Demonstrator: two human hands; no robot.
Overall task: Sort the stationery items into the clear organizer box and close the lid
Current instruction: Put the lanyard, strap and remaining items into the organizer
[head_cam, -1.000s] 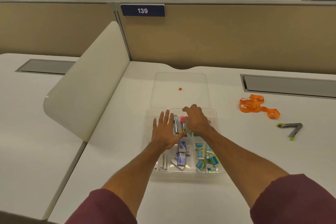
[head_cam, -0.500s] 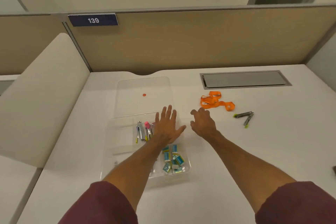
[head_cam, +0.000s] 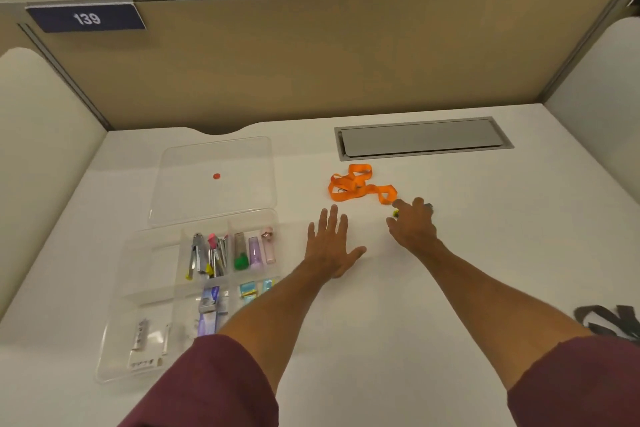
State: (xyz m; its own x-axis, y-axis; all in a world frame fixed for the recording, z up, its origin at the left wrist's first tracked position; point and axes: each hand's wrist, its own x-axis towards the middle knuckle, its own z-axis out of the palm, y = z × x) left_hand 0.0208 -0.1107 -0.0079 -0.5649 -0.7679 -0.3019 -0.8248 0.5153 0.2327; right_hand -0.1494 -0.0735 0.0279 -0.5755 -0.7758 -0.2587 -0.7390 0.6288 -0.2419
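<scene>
The right hand [head_cam: 412,224] is down over the small metal tool with yellow-green tips [head_cam: 395,212] on the desk [head_cam: 485,253]. Its fingers are curled around the spot, but they hide the tool almost wholly, so I cannot tell whether it is gripped yet. Just beyond the fingertips lies the orange lanyard [head_cam: 358,185]. The left hand [head_cam: 330,243] is spread flat and empty, palm down, between the right hand and the clear organizer box [head_cam: 114,340]. The box lies to the left of both hands, its lid [head_cam: 214,180] open flat behind it. To do this pick well, the fingers should pinch the tool across its metal body rather than its tips, keep clear of the lanyard loop, and carry it to the upper middle compartment where similar metal tools [head_cam: 207,255] already lie.
</scene>
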